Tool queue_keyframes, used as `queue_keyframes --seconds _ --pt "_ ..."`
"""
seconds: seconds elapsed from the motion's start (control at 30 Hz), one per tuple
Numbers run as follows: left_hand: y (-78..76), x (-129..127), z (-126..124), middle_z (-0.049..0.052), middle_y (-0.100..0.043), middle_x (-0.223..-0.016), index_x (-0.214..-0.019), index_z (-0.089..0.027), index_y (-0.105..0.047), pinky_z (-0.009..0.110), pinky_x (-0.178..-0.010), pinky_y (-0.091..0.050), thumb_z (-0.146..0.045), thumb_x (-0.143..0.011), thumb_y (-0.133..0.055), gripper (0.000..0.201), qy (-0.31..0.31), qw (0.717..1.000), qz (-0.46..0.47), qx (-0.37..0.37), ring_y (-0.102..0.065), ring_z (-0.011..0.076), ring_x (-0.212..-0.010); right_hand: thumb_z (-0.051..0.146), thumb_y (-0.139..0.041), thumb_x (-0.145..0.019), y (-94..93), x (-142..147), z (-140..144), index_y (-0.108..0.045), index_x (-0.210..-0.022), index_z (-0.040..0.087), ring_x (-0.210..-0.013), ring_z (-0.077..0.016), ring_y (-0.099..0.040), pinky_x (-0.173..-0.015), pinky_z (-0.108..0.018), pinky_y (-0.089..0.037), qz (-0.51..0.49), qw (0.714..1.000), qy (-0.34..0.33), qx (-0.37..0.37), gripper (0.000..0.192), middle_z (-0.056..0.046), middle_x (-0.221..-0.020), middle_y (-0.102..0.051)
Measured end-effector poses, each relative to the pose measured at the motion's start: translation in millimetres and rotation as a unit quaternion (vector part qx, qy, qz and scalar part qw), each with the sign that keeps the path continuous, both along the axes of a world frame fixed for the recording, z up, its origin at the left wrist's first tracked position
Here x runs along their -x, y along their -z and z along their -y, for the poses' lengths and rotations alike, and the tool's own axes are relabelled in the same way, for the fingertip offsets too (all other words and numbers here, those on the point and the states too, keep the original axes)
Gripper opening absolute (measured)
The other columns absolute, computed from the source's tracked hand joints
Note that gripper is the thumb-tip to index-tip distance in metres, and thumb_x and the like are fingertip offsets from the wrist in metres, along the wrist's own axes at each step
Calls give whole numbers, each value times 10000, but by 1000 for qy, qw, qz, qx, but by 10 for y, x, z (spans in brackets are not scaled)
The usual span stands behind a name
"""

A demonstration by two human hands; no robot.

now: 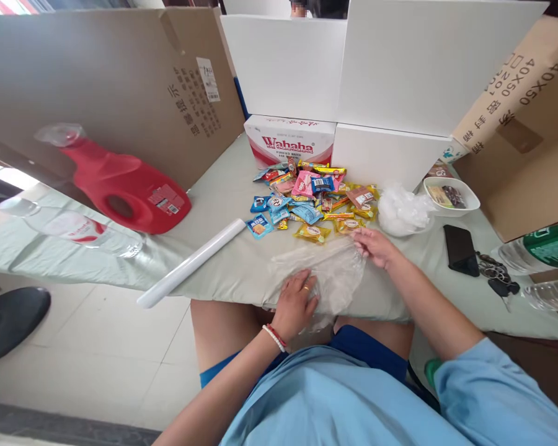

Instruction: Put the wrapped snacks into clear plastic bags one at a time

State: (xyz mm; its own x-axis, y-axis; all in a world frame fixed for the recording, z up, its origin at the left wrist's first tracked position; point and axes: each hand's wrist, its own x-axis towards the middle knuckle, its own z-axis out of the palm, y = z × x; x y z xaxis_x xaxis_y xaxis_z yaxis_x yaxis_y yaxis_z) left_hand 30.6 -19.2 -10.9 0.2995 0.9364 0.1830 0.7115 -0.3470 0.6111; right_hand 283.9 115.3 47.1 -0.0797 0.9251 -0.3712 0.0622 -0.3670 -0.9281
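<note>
At the left end of the surface [218, 186], a clear bottle [77, 228] lies tipped on its side, with a red jug [142, 179] just behind it. A white roll [193, 263] slants across, its near end over the front edge. Toward the middle, the left hand [298, 302] rests on a clear plastic bag [337, 279] at the front edge, fingers loosely spread. Behind the bag lies a heap of snack packets [307, 212], near a Wahaha box [288, 145] toward the back edge. The right hand, [374, 246] apart from the left, pinches the bag's far right part between thumb and fingers. Farther right are a white plastic bundle [402, 214], a white container [469, 199], a black phone [461, 249], keys [495, 268] and, by the right end, a green-labelled bottle [551, 248].
</note>
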Motion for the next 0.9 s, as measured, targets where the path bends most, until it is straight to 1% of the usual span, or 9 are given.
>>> queue_keyframes --seconds 0.1,0.2,0.3,0.37,0.43,0.57,0.67,0.77,0.9 --pt "37 215 -82 159 -536 -1531 -1348 -232 -638 572 -1177 -395 -242 -887 -644 461 51 998 43 7 -474 340 -1435 510 -864 -672 -94 -311 -184 -602 -785 203 -607 -127 -509 -538 -251 -434 89 994 45 -34 420 23 -658 -565" --pt "-30 286 -127 120 -665 -1376 -1230 -245 -699 531 -1150 -447 -232 -942 -565 318 52 997 57 -18 -525 293 -1393 553 -751 -818 -206 -305 68 -672 -977 207 -851 -195 -610 -728 -330 -532 171 965 46 -193 389 -55 -917 -667" --pt "-48 250 -148 107 -678 -1370 -1214 -235 -706 548 -1171 -412 -278 -997 -508 297 8 999 -1 -46 -492 289 -1428 503 -632 -955 -183 -106 591 -673 -1275 243 -1252 -284 -572 -1055 -484 -483 283 859 -157 -396 414 -126 -1305 -658" --pt "-20 246 -157 122 -586 -1504 -1355 -224 -640 594 -1213 -334 -356 -1004 -529 391 -3 997 -67 -43 -415 317 -1493 429 -616 -983 -44 -66 885 -655 -1359 277 -1440 -320 -442 -1187 -568 -358 347 783 -305 -417 408 -113 -1480 -583" --pt "18 308 -167 137 -448 -1623 -1503 -224 -516 628 -1246 -250 -447 -990 -564 561 20 992 -121 -29 -334 340 -1543 375 -590 -995 164 -207 1048 -646 -1391 295 -1496 -339 -387 -1205 -628 -315 412 749 -358 -376 408 -93 -1550 -537" --pt "45 558 -216 139 -338 -1684 -1585 -241 -405 591 -1276 -208 -540 -967 -582 710 117 985 -127 -3 -320 323 -1556 392 -542 -1007 436 -816 1097 -668 -1370 254 -1389 -336 -529 -1127 -605 -443 460 775 -300 -313 408 -119 -1494 -592" --pt "6 658 -275 98 -446 -1631 -1484 -267 -542 564 -1275 -238 -440 -972 -573 542 143 987 -71 1 -339 293 -1550 389 -530 -1016 262 -966 1096 -748 -1185 220 -1175 -321 -658 -1000 -548 -550 452 798 -197 -347 323 -134 -1232 -733" --pt "-76 613 -331 57 -530 -1573 -1329 -269 -660 552 -1269 -260 -276 -929 -554 414 142 989 -33 -14 -329 268 -1557 296 -525 -1027 -66 -556 1105 -731 -1149 232 -1076 -278 -674 -957 -489 -568 403 810 -113 -411 248 -105 -1095 -746" --pt "-202 551 -366 49 -546 -1558 -1336 -252 -645 567 -1286 -197 -205 -834 -565 511 120 991 -54 -35 -286 277 -1575 194 -518 -1015 -190 331 1050 -709 -1201 213 -1176 -259 -629 -1027 -447 -546 321 788 -257 -458 268 -106 -1163 -728"
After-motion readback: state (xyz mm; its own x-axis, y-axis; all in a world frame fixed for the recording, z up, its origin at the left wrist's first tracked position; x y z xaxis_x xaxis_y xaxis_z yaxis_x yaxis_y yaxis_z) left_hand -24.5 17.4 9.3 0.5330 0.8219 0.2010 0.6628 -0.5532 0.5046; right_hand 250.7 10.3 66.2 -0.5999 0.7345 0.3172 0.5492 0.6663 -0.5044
